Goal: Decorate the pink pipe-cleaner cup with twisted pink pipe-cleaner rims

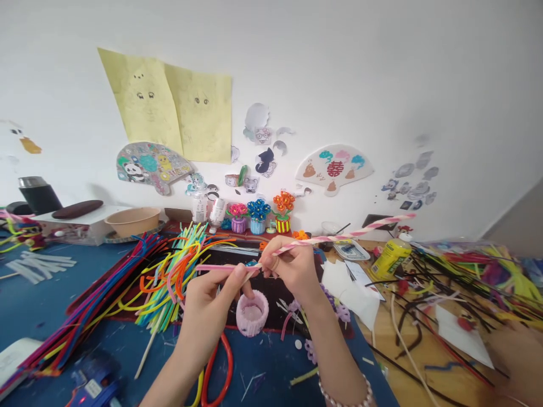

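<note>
My left hand (208, 308) is closed in a pinch on the near end of a pink pipe cleaner (214, 268) that runs out to the left. My right hand (292, 265) is closed on a pink-and-white twisted pipe cleaner (365, 230) that slants up to the right past my fingers. The two stems meet between my fingertips. Just below them a small pink woven cup (252, 312) stands on the dark blue mat (46, 305). A bead bracelet sits on my right wrist.
A big heap of coloured pipe cleaners (139, 277) lies to the left, more dark and mixed ones (462, 277) to the right. A yellow glue bottle (390, 257), white paper scraps (352, 291), a beige bowl (132, 221), small pipe-cleaner flower pots (258, 216) and a blue glue gun (91, 384) surround the work spot.
</note>
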`<action>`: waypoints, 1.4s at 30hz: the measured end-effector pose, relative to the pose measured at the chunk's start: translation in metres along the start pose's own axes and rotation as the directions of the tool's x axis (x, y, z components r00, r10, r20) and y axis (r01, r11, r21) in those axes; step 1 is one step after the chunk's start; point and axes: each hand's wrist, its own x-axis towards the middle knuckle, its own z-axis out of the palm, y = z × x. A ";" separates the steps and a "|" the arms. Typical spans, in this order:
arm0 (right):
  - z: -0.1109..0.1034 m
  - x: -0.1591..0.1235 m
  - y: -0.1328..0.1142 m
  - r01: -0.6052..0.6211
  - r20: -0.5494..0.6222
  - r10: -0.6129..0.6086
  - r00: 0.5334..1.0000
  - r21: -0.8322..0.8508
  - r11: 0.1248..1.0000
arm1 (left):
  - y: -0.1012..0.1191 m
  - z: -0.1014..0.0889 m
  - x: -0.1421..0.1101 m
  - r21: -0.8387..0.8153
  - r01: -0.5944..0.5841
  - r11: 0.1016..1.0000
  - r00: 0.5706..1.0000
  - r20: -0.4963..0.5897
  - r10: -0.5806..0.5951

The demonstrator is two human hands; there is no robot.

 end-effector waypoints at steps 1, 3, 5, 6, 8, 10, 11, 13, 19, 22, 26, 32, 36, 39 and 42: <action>-0.001 0.000 -0.001 0.008 -0.002 -0.008 1.000 -0.009 1.000 | 0.002 0.001 -0.001 -0.082 0.079 0.993 0.997 0.020 -0.078; -0.004 0.000 -0.002 0.026 -0.001 -0.026 1.000 -0.011 1.000 | 0.004 0.004 -0.003 -0.266 0.269 0.926 0.962 0.121 -0.244; -0.007 0.002 -0.001 0.027 0.006 -0.027 1.000 -0.001 1.000 | 0.005 0.005 -0.004 -0.392 0.437 0.810 0.897 0.263 -0.356; -0.009 0.003 -0.001 0.017 0.008 -0.017 1.000 0.005 1.000 | 0.006 0.004 -0.004 -0.416 0.490 0.766 0.868 0.316 -0.383; -0.013 0.006 0.001 -0.025 0.010 0.025 1.000 0.019 1.000 | 0.005 -0.001 -0.005 -0.380 0.517 0.767 0.848 0.348 -0.400; -0.017 0.008 0.002 -0.075 0.001 0.075 0.997 0.029 0.997 | 0.004 -0.011 -0.010 -0.215 0.455 0.864 0.877 0.274 -0.394; -0.019 0.009 0.002 -0.097 -0.006 0.097 0.995 0.030 0.995 | 0.003 -0.017 -0.015 -0.084 0.395 0.915 0.906 0.199 -0.373; -0.022 0.011 0.001 -0.135 -0.019 0.136 0.991 0.029 0.990 | 0.001 -0.031 -0.027 0.277 0.249 0.928 0.966 -0.005 -0.257; -0.022 0.012 -0.002 -0.259 -0.048 0.258 0.965 -0.015 0.966 | 0.002 -0.025 -0.049 0.882 -0.160 0.443 0.786 -0.158 0.598; -0.017 0.011 -0.001 -0.297 -0.032 0.297 0.954 -0.003 0.955 | -0.003 -0.004 -0.035 0.888 -0.439 0.140 0.606 0.177 0.776; -0.010 0.009 -0.001 -0.339 -0.006 0.339 0.941 0.013 0.941 | -0.015 0.009 -0.018 0.894 -0.447 -0.001 0.571 0.286 0.769; -0.010 0.009 -0.003 -0.349 -0.017 0.349 0.937 0.027 0.937 | -0.024 0.009 -0.021 0.914 -0.397 -0.081 0.555 0.310 0.772; -0.011 0.010 -0.001 -0.374 -0.028 0.375 0.927 0.029 0.927 | -0.024 0.013 -0.019 0.921 -0.356 -0.158 0.550 0.343 0.761; -0.011 0.011 0.000 -0.382 -0.048 0.383 0.922 0.032 0.923 | -0.025 0.013 -0.016 0.915 -0.387 -0.110 0.586 0.336 0.738; -0.013 0.011 0.001 -0.374 -0.070 0.376 0.924 0.031 0.927 | -0.027 0.011 -0.014 0.885 -0.464 0.026 0.639 0.314 0.702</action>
